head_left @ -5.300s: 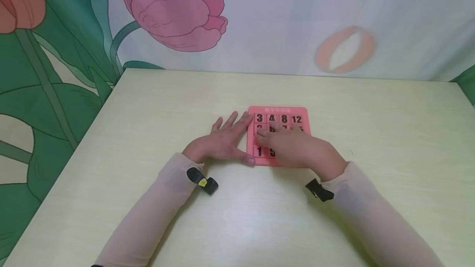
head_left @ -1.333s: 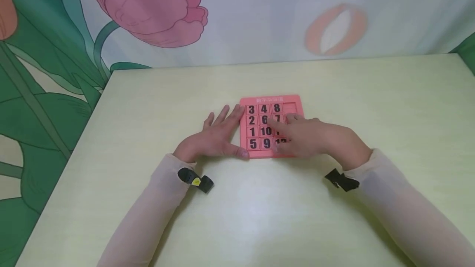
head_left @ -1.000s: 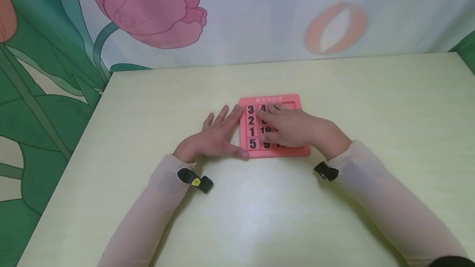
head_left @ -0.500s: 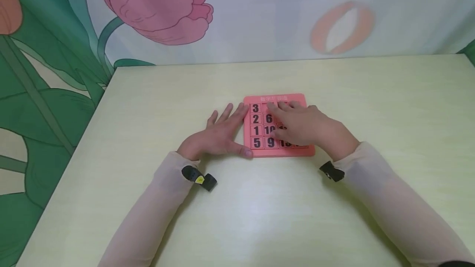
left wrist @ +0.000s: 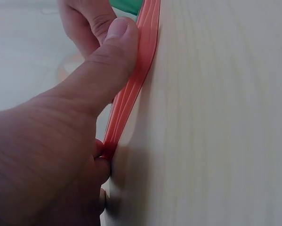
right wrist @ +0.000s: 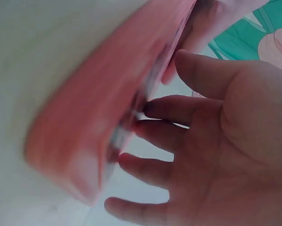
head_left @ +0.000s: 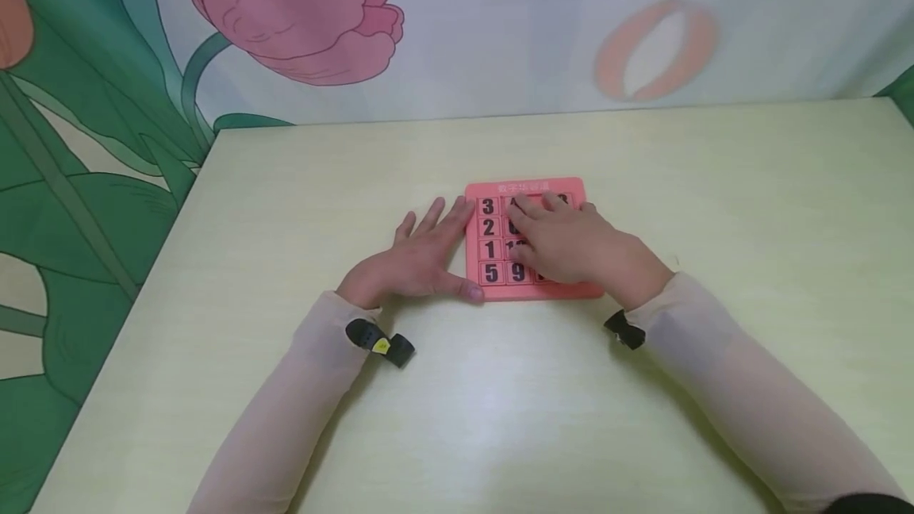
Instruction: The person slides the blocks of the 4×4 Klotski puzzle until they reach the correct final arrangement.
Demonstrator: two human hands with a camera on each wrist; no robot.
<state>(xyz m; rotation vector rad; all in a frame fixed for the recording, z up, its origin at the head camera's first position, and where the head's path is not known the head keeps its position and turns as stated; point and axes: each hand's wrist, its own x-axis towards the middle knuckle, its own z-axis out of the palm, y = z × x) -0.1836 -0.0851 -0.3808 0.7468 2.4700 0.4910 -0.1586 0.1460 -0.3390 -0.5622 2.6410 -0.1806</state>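
Note:
A pink sliding number puzzle (head_left: 535, 294) lies flat on the table, its tiles bearing black numerals. Down its left column the tiles read 3 (head_left: 488, 206), 2, 1 and 5. My left hand (head_left: 417, 262) rests at the board's left side with fingers spread; its index fingertip touches the left edge and its thumb the lower left corner. Across the middle and right of the board lies my right hand (head_left: 574, 244), fingers extended onto the tiles. It hides most of the right-hand tiles. In the right wrist view the fingertips (right wrist: 126, 162) meet the blurred tile face.
The pale wooden table (head_left: 343, 181) surrounds the board. Behind it hangs a curtain (head_left: 500, 30) printed with large flowers and leaves. Black straps (head_left: 381, 343) sit on both sleeved wrists.
Left-column tiles have shifted since the oldest frame. The top right slot, bare 1.3 s ago, now shows a tile. My right hand has moved left across the tiles; my left hand stays at the edge.

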